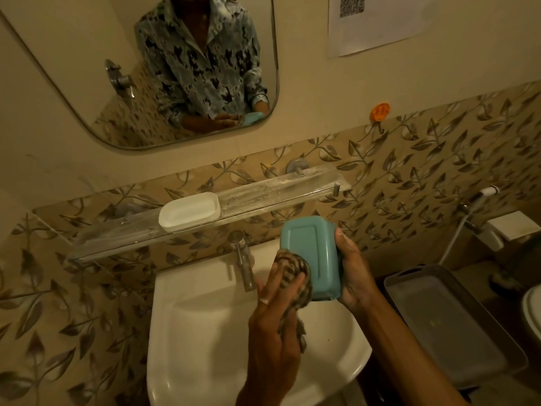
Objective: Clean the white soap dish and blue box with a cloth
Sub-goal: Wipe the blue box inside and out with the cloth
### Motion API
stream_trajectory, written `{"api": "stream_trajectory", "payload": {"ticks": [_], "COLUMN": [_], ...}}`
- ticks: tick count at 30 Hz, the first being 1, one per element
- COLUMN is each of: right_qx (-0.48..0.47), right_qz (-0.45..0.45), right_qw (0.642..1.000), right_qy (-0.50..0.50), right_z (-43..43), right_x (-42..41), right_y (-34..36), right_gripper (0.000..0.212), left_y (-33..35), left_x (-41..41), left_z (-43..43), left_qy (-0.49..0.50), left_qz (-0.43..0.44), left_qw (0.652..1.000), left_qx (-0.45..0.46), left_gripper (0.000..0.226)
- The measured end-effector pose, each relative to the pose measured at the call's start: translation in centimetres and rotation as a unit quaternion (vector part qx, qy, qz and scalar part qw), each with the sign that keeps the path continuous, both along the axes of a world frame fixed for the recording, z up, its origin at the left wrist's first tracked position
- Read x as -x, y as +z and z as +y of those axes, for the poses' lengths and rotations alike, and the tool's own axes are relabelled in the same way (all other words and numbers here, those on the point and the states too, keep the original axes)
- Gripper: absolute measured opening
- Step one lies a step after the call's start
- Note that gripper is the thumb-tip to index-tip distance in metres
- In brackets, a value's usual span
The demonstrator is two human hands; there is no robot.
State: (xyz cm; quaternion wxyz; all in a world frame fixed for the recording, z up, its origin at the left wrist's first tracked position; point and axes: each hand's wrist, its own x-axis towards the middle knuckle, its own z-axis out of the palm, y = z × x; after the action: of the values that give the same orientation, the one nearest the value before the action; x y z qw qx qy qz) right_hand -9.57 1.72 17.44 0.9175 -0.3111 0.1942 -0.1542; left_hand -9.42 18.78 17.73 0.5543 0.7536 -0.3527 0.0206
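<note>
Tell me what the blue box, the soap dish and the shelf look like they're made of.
Blue box: probably plastic, matte, with moulded rounded corners. Soap dish: likely white plastic, smooth with a slight sheen. Shelf: looks like clear glass, dusty, on metal pegs.

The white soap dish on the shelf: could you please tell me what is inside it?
The white soap dish on the glass shelf looks empty; its visible interior is bare white.
</note>
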Motion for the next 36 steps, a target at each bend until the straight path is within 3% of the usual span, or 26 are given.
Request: {"api": "stream_trajectory", "payload": {"ticks": [6,10,14,19,20,24,31,36], "right_qx": [0.016,-0.011,0.018,0.016,0.011,-0.013,0.019,0.031], "right_qz": [0.004,-0.025,-0.025,-0.001,0.001,-0.006,-0.015,0.007], "right_qw": [1.000,0.998,1.000,0.999,0.999,0.999,0.999,0.997], "right_qy": [0.011,0.063,0.001,-0.036,-0.037,-0.036,-0.037,-0.071], "right_z": [0.8,1.6,1.2,0.4,0.4,0.7,1.5,1.2], "right_x": [-0.3,-0.2,-0.5,-0.2,0.0,0.4,0.6,0.7], "right_y": [-0.6,-0.4,-0.2,-0.4,-0.5,-1.2,-0.8,-0.5], "right_gripper": [0.065,0.051,0.042,0.089,0.088,0.049,0.051,0.048], "left_y": [1.1,3.2,4.3,2.5,2.0,1.3,3.8,2.1], "left_x": [1.4,-0.4,-2.5,-1.0,-0.3,0.9,-1.0,0.3], "left_z": [-1.9,-3.2,-3.2,-1.3,-0.9,-0.5,-1.6,-0.5], "left_qy": [-0.027,-0.022,0.005,-0.033,-0.038,-0.057,-0.015,0.005], "left_qz": [-0.143,-0.107,-0.064,-0.061,-0.077,-0.114,-0.059,-0.059], "left_qw": [0.987,0.987,0.991,0.990,0.991,0.987,0.986,0.990], "left_qx": [-0.074,-0.117,-0.115,-0.119,-0.108,-0.096,-0.156,-0.130], "left_gripper": [0.047,0.052,0.050,0.052,0.051,0.053,0.053,0.050]}}
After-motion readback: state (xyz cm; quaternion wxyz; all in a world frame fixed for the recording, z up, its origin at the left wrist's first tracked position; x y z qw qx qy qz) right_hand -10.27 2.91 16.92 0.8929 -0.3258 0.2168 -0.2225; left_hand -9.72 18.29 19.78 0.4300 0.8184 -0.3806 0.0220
